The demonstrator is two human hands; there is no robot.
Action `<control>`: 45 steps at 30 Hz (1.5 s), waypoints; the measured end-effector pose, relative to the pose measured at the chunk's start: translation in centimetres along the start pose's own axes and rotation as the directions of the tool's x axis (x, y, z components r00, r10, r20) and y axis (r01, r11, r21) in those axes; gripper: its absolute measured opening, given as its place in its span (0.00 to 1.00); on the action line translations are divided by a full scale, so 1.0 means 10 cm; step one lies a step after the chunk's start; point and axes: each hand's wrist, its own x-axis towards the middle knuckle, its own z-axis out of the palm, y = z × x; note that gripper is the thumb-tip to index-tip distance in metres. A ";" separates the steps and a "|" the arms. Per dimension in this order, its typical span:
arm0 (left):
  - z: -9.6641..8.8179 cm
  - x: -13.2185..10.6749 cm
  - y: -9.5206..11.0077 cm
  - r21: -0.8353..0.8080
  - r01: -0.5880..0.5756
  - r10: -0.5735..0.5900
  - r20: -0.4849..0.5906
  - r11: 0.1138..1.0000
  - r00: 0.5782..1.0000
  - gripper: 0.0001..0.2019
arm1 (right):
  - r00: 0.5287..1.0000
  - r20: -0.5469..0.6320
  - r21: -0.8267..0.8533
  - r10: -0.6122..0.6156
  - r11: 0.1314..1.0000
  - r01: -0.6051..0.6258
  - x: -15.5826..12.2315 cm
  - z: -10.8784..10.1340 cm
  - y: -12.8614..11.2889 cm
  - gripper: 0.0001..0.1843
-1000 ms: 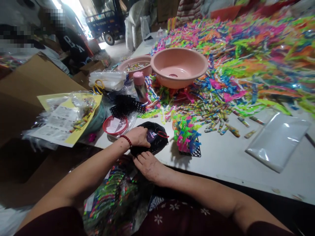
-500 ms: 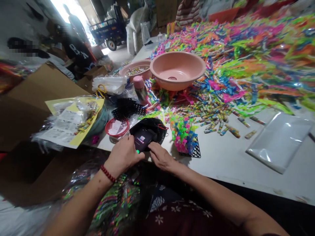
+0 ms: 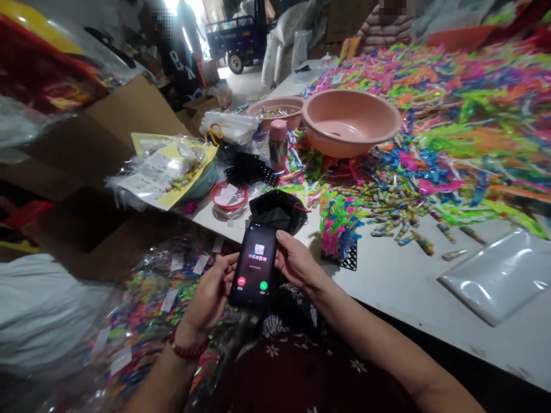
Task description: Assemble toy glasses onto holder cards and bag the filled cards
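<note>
A black smartphone (image 3: 253,264) is held upright between both hands, just off the table's front edge. Its lit screen shows an incoming call with a red and a green button. My left hand (image 3: 214,289) is closed around the phone's left edge. On the opposite edge my right hand (image 3: 297,261) grips it near the top, thumb along the side. Right behind the phone a black pouch (image 3: 278,211) with a red cord lies on the table. To its right, colourful small plastic pieces (image 3: 342,223) stand in a black perforated rack (image 3: 350,256).
A large pink basin (image 3: 350,123) rests at the table's middle, beside a pink-lidded bottle (image 3: 278,140). Colourful plastic strips (image 3: 482,115) cover the far right. A red basket (image 3: 229,195) is left of the pouch. Clear plastic sleeves (image 3: 495,275) lie at right; an open cardboard box (image 3: 103,123) stands at left.
The phone has come out of the black pouch and towards me, its screen now fully visible. Both hands have moved to its sides. The view has swung left.
</note>
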 end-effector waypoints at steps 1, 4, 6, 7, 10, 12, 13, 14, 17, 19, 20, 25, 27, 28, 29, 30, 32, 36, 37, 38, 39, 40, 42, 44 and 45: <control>-0.01 0.00 -0.01 -0.165 0.081 -0.064 0.102 0.983 0.993 0.42 | 1.000 0.009 0.005 -0.012 1.000 0.012 -0.03 0.04 0.00 0.16; 0.05 0.00 -0.08 -0.476 0.300 -0.089 0.416 0.827 0.905 0.46 | 0.998 0.025 -0.002 -0.066 0.998 0.066 -0.12 0.16 0.02 0.18; 0.16 -0.01 -0.14 -0.603 0.396 -0.009 0.541 0.692 0.841 0.48 | 0.997 0.033 -0.028 -0.072 0.997 0.073 -0.18 0.21 0.02 0.18; 0.22 -0.02 -0.16 -0.651 0.418 0.044 0.569 0.634 0.821 0.49 | 0.997 0.038 -0.045 -0.064 0.997 0.066 -0.21 0.23 0.01 0.17; 0.34 -0.06 -0.20 -0.743 0.397 0.160 0.553 0.539 0.818 0.49 | 0.996 0.063 -0.101 -0.059 0.993 0.065 -0.31 0.23 -0.05 0.15; 0.36 -0.07 -0.19 -0.766 0.369 0.186 0.528 0.527 0.829 0.48 | 0.992 0.120 -0.159 -0.046 0.985 0.065 -0.40 0.21 -0.12 0.15; 0.37 -0.07 -0.19 -0.772 0.356 0.192 0.516 0.526 0.835 0.47 | 0.985 0.171 -0.198 -0.021 0.979 0.055 -0.45 0.20 -0.15 0.17; 0.37 -0.07 -0.17 -0.781 0.342 0.199 0.501 0.523 0.842 0.46 | 0.973 0.229 -0.237 0.012 0.970 0.044 -0.50 0.19 -0.18 0.21; 0.38 -0.06 -0.12 -0.832 0.278 0.216 0.419 0.480 0.882 0.40 | 0.930 0.360 -0.312 0.074 0.949 0.045 -0.63 0.15 -0.22 0.33; 0.42 -0.07 -0.07 -0.864 0.233 0.211 0.355 0.446 0.911 0.37 | 0.924 0.379 -0.323 0.046 0.943 0.085 -0.69 0.13 -0.21 0.37; 0.44 -0.08 -0.04 -0.873 0.219 0.207 0.334 0.437 0.920 0.36 | 0.924 0.381 -0.328 0.031 0.939 0.104 -0.72 0.13 -0.21 0.38; 0.51 -0.12 -0.01 -0.878 0.216 0.216 0.331 0.428 0.919 0.36 | 0.930 0.366 -0.347 -0.035 0.922 0.171 -0.79 0.16 -0.20 0.37; 0.51 -0.12 -0.03 -0.862 0.236 0.249 0.374 0.448 0.893 0.36 | 0.945 0.325 -0.363 -0.037 0.918 0.160 -0.80 0.17 -0.20 0.29; 0.50 -0.13 -0.05 -0.847 0.252 0.268 0.408 0.469 0.873 0.37 | 0.955 0.296 -0.371 -0.030 0.918 0.144 -0.81 0.18 -0.20 0.23; 0.50 -0.13 -0.05 -0.828 0.266 0.283 0.442 0.493 0.851 0.38 | 0.963 0.270 -0.371 -0.021 0.920 0.124 -0.81 0.19 -0.20 0.19; 0.50 -0.14 -0.06 -0.810 0.275 0.294 0.471 0.518 0.832 0.39 | 0.968 0.252 -0.359 -0.015 0.927 0.107 -0.82 0.19 -0.19 0.15; 0.51 -0.15 -0.04 -0.784 0.274 0.307 0.501 0.557 0.809 0.42 | 0.969 0.248 -0.309 -0.016 0.946 0.095 -0.83 0.19 -0.19 0.16; 0.53 -0.16 0.01 -0.769 0.249 0.319 0.504 0.588 0.803 0.45 | 0.959 0.274 -0.217 -0.076 0.966 0.138 -0.85 0.16 -0.20 0.22; 0.53 -0.15 0.02 -0.767 0.249 0.319 0.505 0.591 0.802 0.45 | 0.958 0.271 -0.206 -0.091 0.967 0.150 -0.86 0.15 -0.20 0.22; 0.53 -0.14 0.03 -0.765 0.252 0.316 0.509 0.593 0.801 0.46 | 0.958 0.265 -0.198 -0.106 0.967 0.162 -0.87 0.14 -0.20 0.22; 0.53 -0.14 0.04 -0.764 0.260 0.311 0.512 0.590 0.801 0.45 | 0.959 0.256 -0.196 -0.119 0.965 0.173 -0.88 0.12 -0.21 0.22; 0.53 -0.13 0.04 -0.768 0.269 0.302 0.510 0.581 0.805 0.44 | 0.960 0.249 -0.203 -0.127 0.963 0.180 -0.89 0.11 -0.21 0.22; 0.54 -0.12 0.06 -0.797 0.270 0.280 0.473 0.540 0.835 0.41 | 0.958 0.251 -0.244 -0.138 0.949 0.201 -0.91 0.09 -0.22 0.23; 0.55 -0.11 0.07 -0.832 0.245 0.254 0.410 0.498 0.876 0.39 | 0.949 0.279 -0.294 -0.145 0.928 0.228 -0.94 0.08 -0.24 0.27; 0.56 -0.12 0.08 -0.842 0.232 0.245 0.387 0.487 0.889 0.39 | 0.944 0.297 -0.312 -0.143 0.920 0.238 -0.95 0.08 -0.24 0.29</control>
